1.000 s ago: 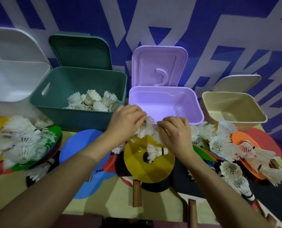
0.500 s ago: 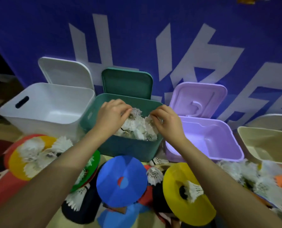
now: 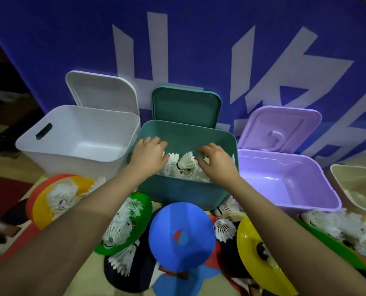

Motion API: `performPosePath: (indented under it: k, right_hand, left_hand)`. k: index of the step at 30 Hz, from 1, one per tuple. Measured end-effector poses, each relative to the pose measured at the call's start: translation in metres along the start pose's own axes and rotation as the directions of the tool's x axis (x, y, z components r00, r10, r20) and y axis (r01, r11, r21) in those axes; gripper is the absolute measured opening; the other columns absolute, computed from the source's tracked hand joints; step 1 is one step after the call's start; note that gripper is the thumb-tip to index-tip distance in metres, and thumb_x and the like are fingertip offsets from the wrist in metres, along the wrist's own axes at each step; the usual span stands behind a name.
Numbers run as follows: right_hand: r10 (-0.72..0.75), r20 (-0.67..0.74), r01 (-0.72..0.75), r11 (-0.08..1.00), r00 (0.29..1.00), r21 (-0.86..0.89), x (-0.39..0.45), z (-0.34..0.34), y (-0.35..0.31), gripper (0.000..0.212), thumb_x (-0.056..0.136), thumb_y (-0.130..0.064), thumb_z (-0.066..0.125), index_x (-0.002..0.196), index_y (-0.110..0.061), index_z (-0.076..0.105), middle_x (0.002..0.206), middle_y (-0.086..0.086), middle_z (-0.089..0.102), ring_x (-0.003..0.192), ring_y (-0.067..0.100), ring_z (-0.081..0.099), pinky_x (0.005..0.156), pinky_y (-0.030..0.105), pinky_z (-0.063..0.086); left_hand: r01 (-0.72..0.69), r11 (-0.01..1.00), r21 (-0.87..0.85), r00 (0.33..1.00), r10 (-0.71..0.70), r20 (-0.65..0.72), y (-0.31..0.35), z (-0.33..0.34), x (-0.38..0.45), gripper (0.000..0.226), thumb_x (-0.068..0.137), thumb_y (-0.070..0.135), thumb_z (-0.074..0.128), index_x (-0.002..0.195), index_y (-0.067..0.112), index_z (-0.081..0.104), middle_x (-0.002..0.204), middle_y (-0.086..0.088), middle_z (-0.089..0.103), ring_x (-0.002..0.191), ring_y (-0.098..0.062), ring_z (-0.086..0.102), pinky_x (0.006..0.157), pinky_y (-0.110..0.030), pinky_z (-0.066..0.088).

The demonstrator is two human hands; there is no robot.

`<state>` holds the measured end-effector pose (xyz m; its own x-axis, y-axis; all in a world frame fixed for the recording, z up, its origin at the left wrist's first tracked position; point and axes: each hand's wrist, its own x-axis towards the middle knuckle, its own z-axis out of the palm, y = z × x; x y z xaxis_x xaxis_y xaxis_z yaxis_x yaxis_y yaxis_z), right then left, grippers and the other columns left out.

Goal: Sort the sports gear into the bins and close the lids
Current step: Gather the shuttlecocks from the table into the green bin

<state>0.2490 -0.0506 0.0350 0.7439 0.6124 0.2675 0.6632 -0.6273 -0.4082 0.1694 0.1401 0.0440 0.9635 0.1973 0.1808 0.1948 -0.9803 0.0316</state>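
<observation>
Both hands hover over the green bin, whose lid stands upright behind it. The left hand and right hand have their fingers spread and loosely bent, holding nothing. Between them a pile of white shuttlecocks lies in the bin; the clearest one rests on its side, long axis running left to right, dark cork pointing left and feathers fanning right. The white bin and purple bin flank it, lids up

White feathered shuttlecocks are heaped in the open green bin, directly beneath the spread fingers; its lid is raised behind.
</observation>
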Motion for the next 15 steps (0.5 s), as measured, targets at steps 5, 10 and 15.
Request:
performPosePath:
  k: [5, 10, 15]
  right_hand:
    - [-0.169, -0.136, 0.183, 0.979, 0.976, 0.092, -0.023, -0.011, -0.017, 0.021, 0.087, -0.025, 0.055, 0.099, -0.012, 0.067, 0.090, 0.003, 0.063, 0.084, 0.025, 0.061, 0.067, 0.038, 0.050]
    - [-0.251, -0.104, 0.265, 0.953, 0.962, 0.146, -0.045, -0.008, -0.039, 0.028, 0.087, -0.032, 0.047, 0.095, -0.014, 0.067, 0.085, 0.000, 0.062, 0.081, 0.021, 0.060, 0.066, 0.036, 0.049]
    - [-0.343, 0.041, 0.328, 0.923, 0.939, 0.202, -0.064, 0.028, -0.064, 0.033, 0.086, -0.037, 0.046, 0.097, -0.013, 0.066, 0.090, 0.001, 0.063, 0.087, 0.023, 0.060, 0.075, 0.036, 0.051]
  left_hand:
    - [-0.104, 0.986, -0.131, 0.980, 0.079, -0.183, 0.011, -0.034, -0.025, 0.041, 0.091, 0.031, 0.054, 0.128, 0.012, 0.054, 0.121, -0.008, 0.058, 0.112, -0.030, 0.050, 0.093, -0.037, 0.031]
    - [-0.115, 0.981, -0.154, 0.987, 0.095, -0.130, 0.005, -0.042, -0.063, 0.044, 0.084, 0.036, 0.045, 0.119, 0.013, 0.061, 0.111, -0.006, 0.062, 0.104, -0.028, 0.055, 0.088, -0.034, 0.029]
    - [-0.037, 0.979, -0.201, 0.999, 0.037, -0.004, -0.035, -0.023, -0.105, 0.051, 0.083, 0.045, 0.037, 0.118, 0.016, 0.061, 0.113, -0.003, 0.062, 0.108, -0.025, 0.053, 0.090, -0.032, 0.027]
